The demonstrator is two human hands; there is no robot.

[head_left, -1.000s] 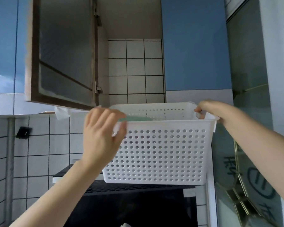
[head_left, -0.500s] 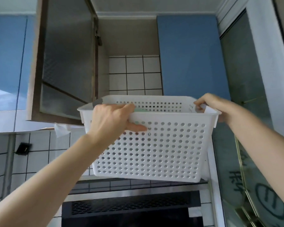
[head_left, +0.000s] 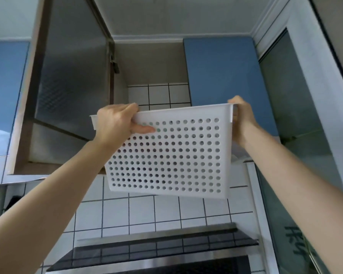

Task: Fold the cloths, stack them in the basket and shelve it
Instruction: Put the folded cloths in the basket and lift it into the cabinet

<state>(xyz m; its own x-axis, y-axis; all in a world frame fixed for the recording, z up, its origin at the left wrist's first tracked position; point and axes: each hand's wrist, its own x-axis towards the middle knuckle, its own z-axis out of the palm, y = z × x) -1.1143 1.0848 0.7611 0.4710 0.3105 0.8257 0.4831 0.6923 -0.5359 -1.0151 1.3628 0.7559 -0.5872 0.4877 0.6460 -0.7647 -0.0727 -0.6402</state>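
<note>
Here the white perforated basket [head_left: 166,155] hangs raised before the open cupboard [head_left: 151,72], left hand [head_left: 115,123] and right hand [head_left: 243,119] gripping opposite rim ends; stiff, probably light plastic, best held at the rim.

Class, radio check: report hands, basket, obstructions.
Left hand and right hand grip basket rim. Basket raised before open cupboard. Cupboard door open at left.

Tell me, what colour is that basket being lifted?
White, its side dotted with round holes; the basket shows clearly in the head view.
</note>
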